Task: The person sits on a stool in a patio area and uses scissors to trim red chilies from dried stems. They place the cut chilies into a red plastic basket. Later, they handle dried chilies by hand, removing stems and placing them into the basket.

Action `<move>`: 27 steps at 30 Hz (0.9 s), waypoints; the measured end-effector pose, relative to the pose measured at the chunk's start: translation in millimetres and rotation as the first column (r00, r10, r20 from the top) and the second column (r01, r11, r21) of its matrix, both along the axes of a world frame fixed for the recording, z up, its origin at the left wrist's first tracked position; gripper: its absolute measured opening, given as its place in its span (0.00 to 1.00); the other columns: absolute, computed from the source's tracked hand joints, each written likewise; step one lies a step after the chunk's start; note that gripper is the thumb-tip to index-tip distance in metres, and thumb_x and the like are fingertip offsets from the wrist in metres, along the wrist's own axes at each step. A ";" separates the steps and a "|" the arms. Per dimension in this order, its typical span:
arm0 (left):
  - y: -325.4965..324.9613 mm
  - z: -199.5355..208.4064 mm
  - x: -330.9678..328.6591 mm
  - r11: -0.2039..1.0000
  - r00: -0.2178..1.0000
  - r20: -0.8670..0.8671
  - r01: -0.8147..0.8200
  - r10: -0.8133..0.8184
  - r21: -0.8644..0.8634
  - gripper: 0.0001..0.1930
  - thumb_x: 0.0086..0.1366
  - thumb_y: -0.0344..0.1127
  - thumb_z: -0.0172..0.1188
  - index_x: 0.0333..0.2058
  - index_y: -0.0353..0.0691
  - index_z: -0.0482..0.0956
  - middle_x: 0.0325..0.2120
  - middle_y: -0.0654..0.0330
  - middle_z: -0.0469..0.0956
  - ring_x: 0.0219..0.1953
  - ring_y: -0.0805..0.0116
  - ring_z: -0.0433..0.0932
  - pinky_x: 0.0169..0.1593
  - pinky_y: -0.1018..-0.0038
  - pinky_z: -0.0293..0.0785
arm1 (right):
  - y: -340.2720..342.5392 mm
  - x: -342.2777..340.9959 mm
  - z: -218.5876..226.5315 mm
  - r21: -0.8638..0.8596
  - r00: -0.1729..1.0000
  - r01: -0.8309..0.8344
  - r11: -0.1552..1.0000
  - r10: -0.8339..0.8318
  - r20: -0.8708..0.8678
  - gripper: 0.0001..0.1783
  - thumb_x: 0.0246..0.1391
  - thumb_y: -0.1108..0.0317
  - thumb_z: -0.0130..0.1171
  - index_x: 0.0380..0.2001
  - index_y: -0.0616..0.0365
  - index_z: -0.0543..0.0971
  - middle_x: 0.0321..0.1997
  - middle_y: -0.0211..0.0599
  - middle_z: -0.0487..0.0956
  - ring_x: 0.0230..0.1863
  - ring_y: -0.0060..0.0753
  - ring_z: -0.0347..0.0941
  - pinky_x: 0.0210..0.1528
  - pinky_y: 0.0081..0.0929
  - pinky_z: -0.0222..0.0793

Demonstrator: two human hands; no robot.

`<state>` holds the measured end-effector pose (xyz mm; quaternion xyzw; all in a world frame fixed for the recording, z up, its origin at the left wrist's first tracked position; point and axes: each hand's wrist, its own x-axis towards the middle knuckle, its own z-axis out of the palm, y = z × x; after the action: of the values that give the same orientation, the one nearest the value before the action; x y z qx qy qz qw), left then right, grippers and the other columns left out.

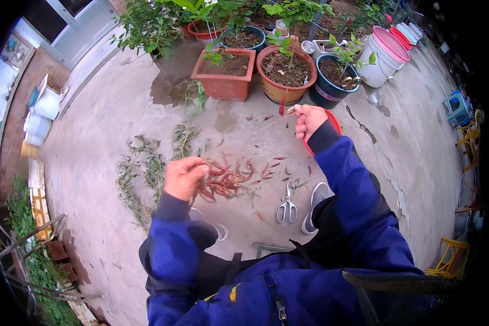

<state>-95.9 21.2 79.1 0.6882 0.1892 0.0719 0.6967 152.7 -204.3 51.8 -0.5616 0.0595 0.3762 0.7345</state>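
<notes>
My left hand (183, 178) is closed around a chili pepper plant, and its dried red chili peppers (223, 182) spread out just right of my fingers. Motion blurs some of them, so I cannot tell which hang on the plant and which lie on the ground. Up and to the right, my right hand (309, 120) pinches a single red chili pepper (282, 106) at its pale stem end. A red round container (332, 120) shows its rim behind my right hand; its inside is mostly hidden. Scissors (287, 207) with white handles lie on the concrete between my shoes.
Withered green plants (142, 174) lie left of my left hand. Loose peppers and leaf bits are scattered over the concrete. Ahead stand a square planter (223, 87), a round brown pot (285, 92), a dark pot (331, 95) and a white bucket (377, 70). Yellow-framed stools are at far right.
</notes>
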 end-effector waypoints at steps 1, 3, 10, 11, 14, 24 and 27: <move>7.6 2.7 -4.4 0.997 0.999 0.029 -0.039 0.041 -0.073 0.05 0.56 0.23 0.53 0.30 0.28 0.77 0.23 0.61 0.77 0.24 0.78 0.73 0.28 0.81 0.70 | -1.6 5.4 -0.3 0.011 1.000 0.004 1.000 -0.004 -0.026 0.10 0.53 0.66 0.48 0.19 0.54 0.66 0.12 0.22 0.56 0.10 0.18 0.48 0.12 0.20 0.43; 17.0 1.6 -8.9 0.997 0.999 -0.003 -0.051 0.051 -0.061 0.05 0.57 0.23 0.53 0.29 0.28 0.76 0.24 0.59 0.78 0.23 0.79 0.73 0.27 0.81 0.70 | 1.0 2.0 -7.0 -0.026 0.999 -0.047 0.999 0.048 0.025 0.11 0.53 0.66 0.51 0.19 0.54 0.66 0.11 0.24 0.57 0.10 0.20 0.51 0.12 0.23 0.46; 32.1 16.3 -19.4 0.955 0.948 0.114 -0.293 0.296 -0.044 0.04 0.56 0.27 0.55 0.28 0.33 0.77 0.18 0.67 0.73 0.18 0.82 0.66 0.24 0.85 0.62 | 21.3 -8.4 -18.4 -0.123 0.998 0.059 0.991 -0.059 0.002 0.11 0.52 0.66 0.51 0.19 0.55 0.68 0.12 0.24 0.60 0.10 0.21 0.54 0.12 0.23 0.51; 37.4 17.8 -21.8 0.947 0.939 0.124 -0.312 0.320 -0.075 0.04 0.57 0.27 0.55 0.29 0.33 0.77 0.18 0.66 0.73 0.18 0.82 0.67 0.25 0.85 0.63 | 19.9 -4.1 -24.5 -0.146 0.996 0.090 0.985 -0.089 0.014 0.11 0.52 0.66 0.51 0.19 0.55 0.69 0.12 0.24 0.60 0.10 0.22 0.55 0.11 0.23 0.51; 48.7 21.3 -28.7 0.925 0.915 0.160 -0.348 0.371 -0.151 0.05 0.57 0.27 0.53 0.31 0.32 0.76 0.20 0.64 0.74 0.19 0.78 0.70 0.27 0.83 0.70 | 16.0 7.0 -39.9 -0.194 0.987 0.162 0.968 -0.158 0.036 0.10 0.52 0.66 0.51 0.18 0.55 0.70 0.12 0.25 0.62 0.10 0.22 0.56 0.11 0.24 0.52; 32.8 8.5 -16.4 0.955 0.952 0.133 -0.257 0.277 -0.151 0.09 0.58 0.25 0.51 0.35 0.28 0.76 0.25 0.61 0.77 0.25 0.80 0.73 0.30 0.84 0.69 | 26.9 2.3 -91.3 -0.548 0.517 0.079 0.833 0.436 0.736 0.08 0.45 0.68 0.54 0.24 0.62 0.76 0.16 0.43 0.72 0.18 0.44 0.69 0.23 0.38 0.67; 20.2 -1.3 -6.4 0.951 0.961 0.104 -0.231 0.256 -0.207 0.06 0.58 0.29 0.54 0.32 0.34 0.77 0.18 0.68 0.73 0.18 0.84 0.65 0.21 0.86 0.59 | 36.3 -17.2 -73.3 -0.699 0.185 0.269 0.663 0.676 0.713 0.13 0.43 0.65 0.57 0.33 0.60 0.77 0.30 0.52 0.77 0.33 0.54 0.73 0.40 0.39 0.69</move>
<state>-102.4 41.4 77.7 0.5825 0.2332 0.1835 0.7567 135.5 -168.0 -21.5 -0.8978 -0.3579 -0.0075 0.2566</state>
